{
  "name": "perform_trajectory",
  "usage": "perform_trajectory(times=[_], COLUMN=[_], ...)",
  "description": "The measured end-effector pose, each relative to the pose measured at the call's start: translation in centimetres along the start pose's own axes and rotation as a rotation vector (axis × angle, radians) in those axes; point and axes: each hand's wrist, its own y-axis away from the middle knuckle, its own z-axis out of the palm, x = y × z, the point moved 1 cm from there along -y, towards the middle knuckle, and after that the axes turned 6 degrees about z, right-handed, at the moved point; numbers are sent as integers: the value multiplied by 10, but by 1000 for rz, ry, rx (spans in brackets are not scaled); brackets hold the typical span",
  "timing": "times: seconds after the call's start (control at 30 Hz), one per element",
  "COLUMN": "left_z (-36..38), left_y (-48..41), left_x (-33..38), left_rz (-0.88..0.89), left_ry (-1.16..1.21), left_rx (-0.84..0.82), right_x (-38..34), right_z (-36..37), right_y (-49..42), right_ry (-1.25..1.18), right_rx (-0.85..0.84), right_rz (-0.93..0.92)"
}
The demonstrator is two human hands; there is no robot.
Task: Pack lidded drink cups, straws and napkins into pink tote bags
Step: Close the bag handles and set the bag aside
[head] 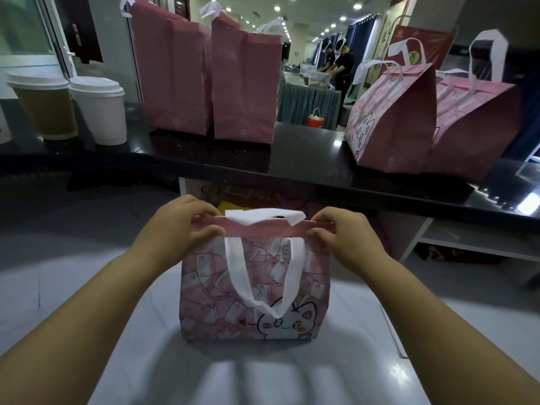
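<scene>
A pink tote bag point(254, 290) with a cat print and white handles stands upright on the grey work surface point(204, 372) in front of me. Its top edge is pressed together. My left hand point(187, 223) pinches the left end of that top edge. My right hand point(336, 232) pinches the right end. One white handle hangs down the front; the other lies folded over the top. The bag's contents are hidden. Two lidded cups stand at the far left of the black counter: a brown one point(43, 106) and a white one point(100, 109).
Two tall pink bags point(172, 71) point(245, 83) stand on the black counter point(306, 150) behind. Two cat-print totes point(391, 118) point(473, 121) sit at its right end. White shelving point(467, 241) lies below right. Two people work at a draped table far back.
</scene>
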Motion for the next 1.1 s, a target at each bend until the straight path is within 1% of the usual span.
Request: perform_trajectory(times=[0.07, 0.23, 0.4, 0.57, 0.7, 0.8, 0.9, 1.0, 1.1], left_z=[-2, -7, -18, -50, -76, -88, -96, -99, -97], left_y=[1, 3, -7, -41, -74, -102, -133, -163, -189], left_x=[-3, -7, -2, 11, 27, 41, 55, 67, 81], left_rz=[-18, -10, 64, 174, 275, 331, 384, 389, 350], left_ry=[17, 51, 80, 126, 111, 110, 137, 191, 264], left_rx=[-13, -23, -1, 88, 227, 283, 331, 382, 439], right_x=[3, 6, 4, -8, -19, -30, -37, -41, -44], right_z=[2, 2, -17, -60, -100, -127, -154, -176, -190], right_y=[0, -3, -10, -19, -24, -31, -40, -50, -58], right_ry=[-17, -39, -80, -179, -300, -326, -288, -284, -246], right_rx=[23, 53, 115, 279, 403, 472, 580, 670, 771], right_rz=[34, 36, -7, -50, -69, -90, -90, -111, -137])
